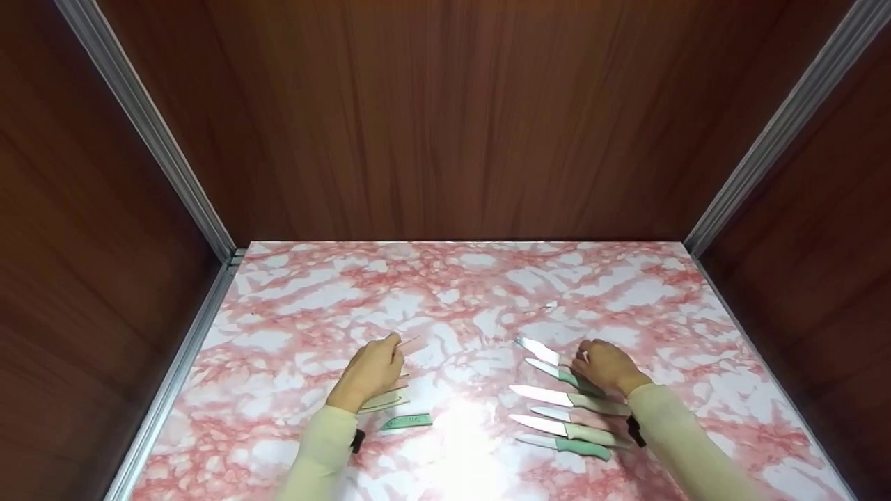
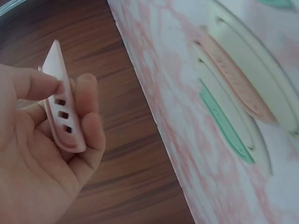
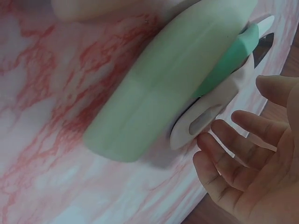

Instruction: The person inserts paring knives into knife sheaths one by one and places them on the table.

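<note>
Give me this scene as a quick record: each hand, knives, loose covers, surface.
left hand: holds pink cover, three holes visible
right hand: fingers relaxed, beside white slotted handle; contact unclear
knives: lying near right hand, blades toward picture left
loose covers: green, pink, cream; lying near left hand
table: pink-and-white marbled

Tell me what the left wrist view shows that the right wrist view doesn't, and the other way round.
Only the left wrist view: the left hand pinching a pink sheath with three small openings; a green sheath, another pink one and pale sheaths lie nearby.

Only the right wrist view: the right hand, holding nothing, close to a whitish slotted handle; beyond that, a green handle and a large pale green handle.

Both: the red-and-white marbled tabletop and brown wood past its edge.
</note>
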Available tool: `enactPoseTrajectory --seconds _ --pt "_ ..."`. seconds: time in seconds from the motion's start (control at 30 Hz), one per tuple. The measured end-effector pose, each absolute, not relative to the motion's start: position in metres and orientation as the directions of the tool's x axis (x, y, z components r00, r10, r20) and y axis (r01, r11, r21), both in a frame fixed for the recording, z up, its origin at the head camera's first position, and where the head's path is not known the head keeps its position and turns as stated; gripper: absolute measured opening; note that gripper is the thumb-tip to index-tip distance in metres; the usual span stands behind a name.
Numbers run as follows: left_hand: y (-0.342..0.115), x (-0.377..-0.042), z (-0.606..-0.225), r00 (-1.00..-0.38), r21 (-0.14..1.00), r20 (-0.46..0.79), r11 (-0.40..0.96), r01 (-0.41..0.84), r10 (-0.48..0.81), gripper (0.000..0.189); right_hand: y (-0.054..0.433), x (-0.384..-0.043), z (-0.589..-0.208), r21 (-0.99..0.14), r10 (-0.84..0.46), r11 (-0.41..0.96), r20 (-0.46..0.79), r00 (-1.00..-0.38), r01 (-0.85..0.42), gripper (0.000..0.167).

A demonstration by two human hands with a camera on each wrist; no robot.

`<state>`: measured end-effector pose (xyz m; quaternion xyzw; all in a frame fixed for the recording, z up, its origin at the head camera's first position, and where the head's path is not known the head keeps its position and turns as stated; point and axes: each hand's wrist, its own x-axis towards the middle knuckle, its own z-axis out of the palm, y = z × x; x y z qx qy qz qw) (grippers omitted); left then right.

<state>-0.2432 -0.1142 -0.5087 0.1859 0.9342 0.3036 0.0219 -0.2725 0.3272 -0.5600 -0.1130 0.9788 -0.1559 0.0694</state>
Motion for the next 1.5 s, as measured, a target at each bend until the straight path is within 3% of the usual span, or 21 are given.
enactPoseTrajectory --seconds 0.53,0.73,1.0,1.5 --pt "-0.097 -0.249 -0.502 -0.917 0.593 0.037 0.73 0.339 0.396 0.014 0.327 -0.275 -0.568 -0.33 -0.317 0.9 -0.052 -0.947 -0.283 0.012" --pt "-0.096 -0.248 -0.508 -0.92 0.592 0.038 0.733 0.336 0.39 0.017 0.322 -0.276 -0.573 -0.324 -0.327 0.898 -0.043 -0.944 -0.296 0.003" --pt "-0.096 -0.248 -0.512 -0.916 0.576 0.05 0.737 0.353 0.399 0.02 0.322 -0.279 -0.574 -0.334 -0.334 0.889 -0.008 -0.942 -0.312 0.007" --pt "-0.079 -0.243 -0.513 -0.906 0.592 0.055 0.716 0.368 0.42 0.025 0.316 -0.267 -0.545 -0.428 -0.316 0.844 0.091 -0.944 -0.323 0.006"
